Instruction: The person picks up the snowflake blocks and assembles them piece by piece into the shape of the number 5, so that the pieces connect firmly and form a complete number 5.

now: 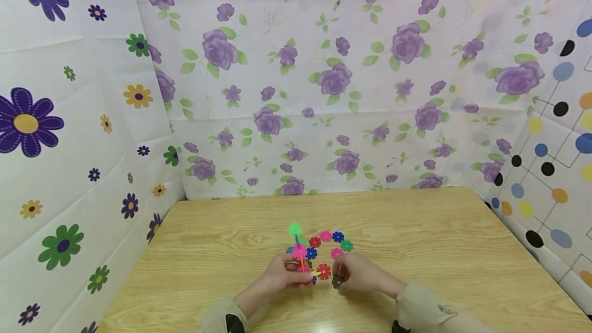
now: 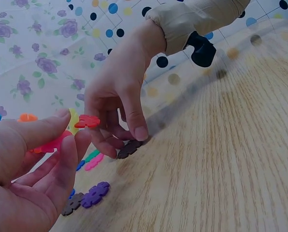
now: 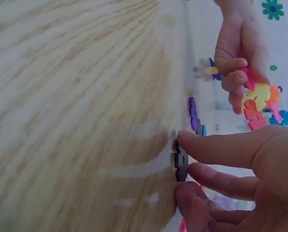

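My left hand [image 1: 283,273] pinches a joined string of notched flower-shaped plastic discs, held above the table. Its bright green disc [image 1: 295,229] and pink disc [image 1: 299,252] show in the head view. A yellow disc [image 3: 260,95] and a red disc [image 2: 87,121] stick out from that hand towards the right one. Down at the tabletop, my right hand [image 1: 361,274] pinches a dark brown flower disc [image 3: 181,162] by its edges with thumb and fingers. This brown disc is apart from the string. Part of the string is hidden behind the left fingers.
Loose flower discs lie on the wooden table [image 1: 416,230] beyond the hands, among them a dark red one [image 1: 315,242], a blue one [image 1: 338,237] and a green one [image 1: 347,245]. A purple disc [image 2: 95,195] lies below the left hand. Patterned cloths [image 1: 296,81] surround the table's back and sides.
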The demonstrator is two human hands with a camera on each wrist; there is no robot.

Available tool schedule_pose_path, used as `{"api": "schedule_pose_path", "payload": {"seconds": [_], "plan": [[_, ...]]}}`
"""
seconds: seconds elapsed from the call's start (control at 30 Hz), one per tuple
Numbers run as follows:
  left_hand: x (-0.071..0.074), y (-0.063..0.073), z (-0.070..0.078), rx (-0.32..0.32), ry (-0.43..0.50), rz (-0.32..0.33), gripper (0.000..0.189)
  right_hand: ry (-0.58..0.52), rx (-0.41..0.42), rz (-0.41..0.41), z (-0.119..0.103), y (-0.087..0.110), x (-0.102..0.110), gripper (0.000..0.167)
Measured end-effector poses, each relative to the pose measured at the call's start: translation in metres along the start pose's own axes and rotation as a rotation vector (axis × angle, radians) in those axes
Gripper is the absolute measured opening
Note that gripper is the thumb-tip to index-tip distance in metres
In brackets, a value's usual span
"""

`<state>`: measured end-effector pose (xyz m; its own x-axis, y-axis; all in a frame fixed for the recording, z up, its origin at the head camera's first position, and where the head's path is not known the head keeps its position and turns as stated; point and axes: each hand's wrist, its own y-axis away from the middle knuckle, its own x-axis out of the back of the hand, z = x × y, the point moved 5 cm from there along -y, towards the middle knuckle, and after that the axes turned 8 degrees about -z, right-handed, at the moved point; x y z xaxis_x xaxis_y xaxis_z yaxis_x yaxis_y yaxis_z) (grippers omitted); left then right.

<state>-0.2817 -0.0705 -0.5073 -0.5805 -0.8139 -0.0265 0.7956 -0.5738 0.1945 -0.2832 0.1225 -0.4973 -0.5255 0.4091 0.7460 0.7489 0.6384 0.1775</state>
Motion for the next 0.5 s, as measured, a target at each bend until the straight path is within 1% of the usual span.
{"api": "schedule_pose_path", "payload": {"seconds": [0.13, 0.37, 0.5], "plan": [[-0.0001, 0.0, 0.0004, 0.01, -0.001, -0.004, 0.027, 0.004, -0.012, 0.001, 0.0009, -0.0011, -0.002, 0.029], [-0.0042, 0.0005, 0.0007, -0.003, 0.033, -0.061, 0.042, 0.001, -0.033, -0.017, 0.0027, -0.0028, -0.0024, 0.029], [-0.0052, 0.0004, -0.0005, -0.005, 0.026, -0.067, 0.043, 0.006, -0.028, -0.024, 0.0032, -0.0041, -0.0019, 0.03]]}}
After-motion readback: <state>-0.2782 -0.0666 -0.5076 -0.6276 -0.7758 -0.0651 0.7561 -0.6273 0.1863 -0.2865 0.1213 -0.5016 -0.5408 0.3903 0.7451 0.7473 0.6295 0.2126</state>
